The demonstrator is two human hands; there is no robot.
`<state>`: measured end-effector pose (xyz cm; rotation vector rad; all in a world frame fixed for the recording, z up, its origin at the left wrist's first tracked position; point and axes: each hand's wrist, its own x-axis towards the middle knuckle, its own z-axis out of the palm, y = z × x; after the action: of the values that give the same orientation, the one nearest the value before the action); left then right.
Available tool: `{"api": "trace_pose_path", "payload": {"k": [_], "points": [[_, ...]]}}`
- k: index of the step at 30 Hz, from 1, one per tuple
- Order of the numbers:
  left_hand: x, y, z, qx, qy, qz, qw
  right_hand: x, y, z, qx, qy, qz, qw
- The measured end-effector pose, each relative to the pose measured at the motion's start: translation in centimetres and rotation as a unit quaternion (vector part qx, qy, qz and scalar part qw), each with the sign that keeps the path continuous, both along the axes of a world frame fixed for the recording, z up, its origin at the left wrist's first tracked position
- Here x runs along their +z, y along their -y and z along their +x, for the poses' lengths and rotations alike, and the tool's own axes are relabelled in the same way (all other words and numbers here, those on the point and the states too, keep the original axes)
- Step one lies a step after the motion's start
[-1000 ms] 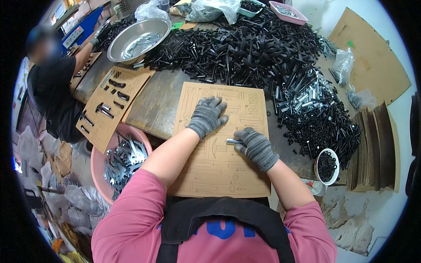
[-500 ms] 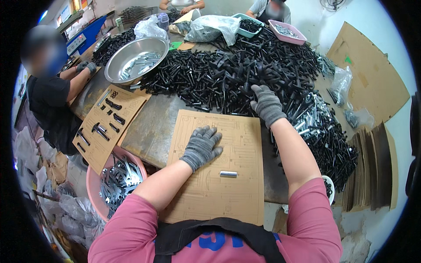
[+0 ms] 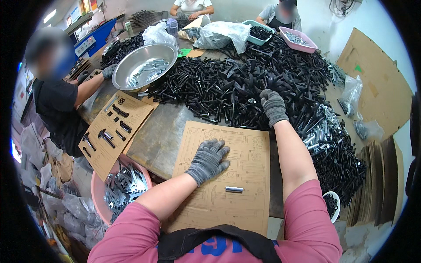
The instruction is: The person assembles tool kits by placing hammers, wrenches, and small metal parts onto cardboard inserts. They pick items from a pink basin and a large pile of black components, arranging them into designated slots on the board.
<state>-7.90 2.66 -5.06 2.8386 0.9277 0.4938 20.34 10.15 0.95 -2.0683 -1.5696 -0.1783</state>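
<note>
My left hand (image 3: 208, 161), in a grey knit glove, lies flat with fingers stretched on a brown printed cardboard sheet (image 3: 254, 206) in front of me. A short shiny metal cylinder (image 3: 234, 190) lies on that sheet, right of the hand and nearer to me. My right hand (image 3: 274, 108), gloved alike, reaches to the near edge of a large pile of black metal parts (image 3: 210, 90), bolts and T-shaped pieces among them. Its fingers are curled together against the pile; what they grip is too hidden to make out.
A steel bowl (image 3: 118, 79) holds silvery pieces. Left of my sheet lies another cardboard sheet (image 3: 103, 155) with black parts on it. A pink tub (image 3: 98, 193) of wrenches stands below the table edge. Silver bolts (image 3: 322, 125) lie right of my arm. A co-worker (image 3: 57, 105) works at left.
My right hand's fingers have curled in at the pile. My left hand stays flat on the sheet. The whole view has shifted slightly; the co-worker's hands at left have moved toward the bowl.
</note>
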Motion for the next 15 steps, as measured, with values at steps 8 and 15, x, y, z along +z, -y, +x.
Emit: {"api": "trace_pose_path", "payload": {"k": [8, 15], "points": [[-0.1, -0.1, 0.0, 0.003, 0.001, 0.013, 1.000, 1.1, 0.0, -1.6, 0.076, -0.002, 0.207, 0.975], [-0.1, 0.0, 0.0, 0.007, 0.004, 0.007, 1.000, 4.2, -5.7, -3.3, -0.040, 0.049, 0.033, 0.997]]}}
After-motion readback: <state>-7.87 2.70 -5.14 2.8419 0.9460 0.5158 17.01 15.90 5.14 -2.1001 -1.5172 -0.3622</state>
